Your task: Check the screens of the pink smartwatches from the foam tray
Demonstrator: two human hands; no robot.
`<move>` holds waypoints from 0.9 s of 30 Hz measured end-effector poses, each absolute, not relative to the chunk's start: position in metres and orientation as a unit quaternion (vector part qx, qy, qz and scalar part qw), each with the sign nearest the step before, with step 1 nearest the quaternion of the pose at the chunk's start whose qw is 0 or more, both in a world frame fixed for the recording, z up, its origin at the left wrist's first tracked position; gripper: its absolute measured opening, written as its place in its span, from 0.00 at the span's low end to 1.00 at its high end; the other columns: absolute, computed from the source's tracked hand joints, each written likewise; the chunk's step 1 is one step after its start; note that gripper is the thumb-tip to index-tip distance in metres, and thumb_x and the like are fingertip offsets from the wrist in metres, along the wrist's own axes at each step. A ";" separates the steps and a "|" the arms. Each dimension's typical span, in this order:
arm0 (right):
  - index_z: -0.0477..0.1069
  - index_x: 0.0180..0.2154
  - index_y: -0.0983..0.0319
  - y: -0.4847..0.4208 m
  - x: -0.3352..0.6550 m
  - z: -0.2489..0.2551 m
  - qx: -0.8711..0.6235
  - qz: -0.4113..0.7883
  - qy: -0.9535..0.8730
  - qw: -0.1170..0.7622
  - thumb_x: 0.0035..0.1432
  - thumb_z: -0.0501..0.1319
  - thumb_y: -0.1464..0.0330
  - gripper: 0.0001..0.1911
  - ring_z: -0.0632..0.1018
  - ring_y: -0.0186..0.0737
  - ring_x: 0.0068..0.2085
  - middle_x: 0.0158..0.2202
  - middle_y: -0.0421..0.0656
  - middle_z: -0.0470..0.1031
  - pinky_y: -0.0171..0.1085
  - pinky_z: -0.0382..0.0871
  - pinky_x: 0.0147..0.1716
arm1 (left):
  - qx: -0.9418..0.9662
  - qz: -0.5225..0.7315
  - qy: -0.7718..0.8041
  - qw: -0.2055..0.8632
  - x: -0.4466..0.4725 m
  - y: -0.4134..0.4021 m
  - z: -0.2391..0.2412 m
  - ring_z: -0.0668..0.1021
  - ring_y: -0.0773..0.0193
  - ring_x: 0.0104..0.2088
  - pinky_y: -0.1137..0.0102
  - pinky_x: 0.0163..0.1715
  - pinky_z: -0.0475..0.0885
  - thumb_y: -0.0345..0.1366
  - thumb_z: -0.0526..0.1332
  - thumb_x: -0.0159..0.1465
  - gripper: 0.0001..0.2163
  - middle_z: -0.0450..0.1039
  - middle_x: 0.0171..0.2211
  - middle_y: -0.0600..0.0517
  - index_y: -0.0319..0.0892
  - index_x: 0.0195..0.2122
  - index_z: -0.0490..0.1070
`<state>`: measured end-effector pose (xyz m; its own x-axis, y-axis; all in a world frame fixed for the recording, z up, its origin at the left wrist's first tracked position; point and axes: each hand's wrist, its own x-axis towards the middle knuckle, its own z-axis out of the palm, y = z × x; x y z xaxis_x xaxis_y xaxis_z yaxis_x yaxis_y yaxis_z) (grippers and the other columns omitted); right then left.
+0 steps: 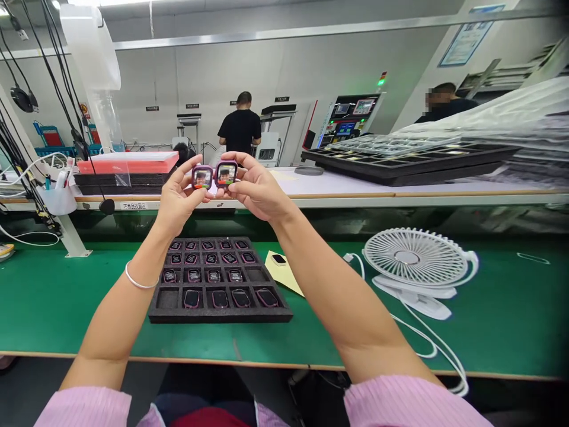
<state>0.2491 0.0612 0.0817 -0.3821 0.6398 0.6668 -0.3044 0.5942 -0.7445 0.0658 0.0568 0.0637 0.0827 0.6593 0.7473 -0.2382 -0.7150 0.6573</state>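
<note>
Side by side at shelf height, two square smartwatch bodies with purplish frames are raised, their lit screens towards me. My left hand (181,193) pinches the left smartwatch (202,177) by its edges between thumb and fingers. The right smartwatch (226,173) is gripped the same way by my right hand (255,185). Below them, a black foam tray (222,317) lies on the green bench top, with rows of similar watches in its compartments. Two of its compartments hold no watch, one at front left and one at the right of the second row from the front.
Right of the tray, a small watch-like piece (278,259) rests on yellow paper (288,277). A white fan (415,258) with a looping cable stands farther right. The raised shelf (284,201) carries red-topped boxes (128,166) and black trays (400,166). Two people are beyond it.
</note>
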 end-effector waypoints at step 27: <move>0.66 0.51 0.57 0.052 0.258 0.004 -0.188 0.485 -0.663 0.538 0.47 0.69 0.71 0.28 0.79 0.37 0.37 0.42 0.40 0.71 0.37 0.77 0.39 | 0.620 0.636 0.211 0.408 0.078 0.057 -0.012 0.78 0.67 0.28 0.71 0.31 0.75 0.34 0.74 0.49 0.28 0.74 0.37 0.52 0.47 0.52 0.73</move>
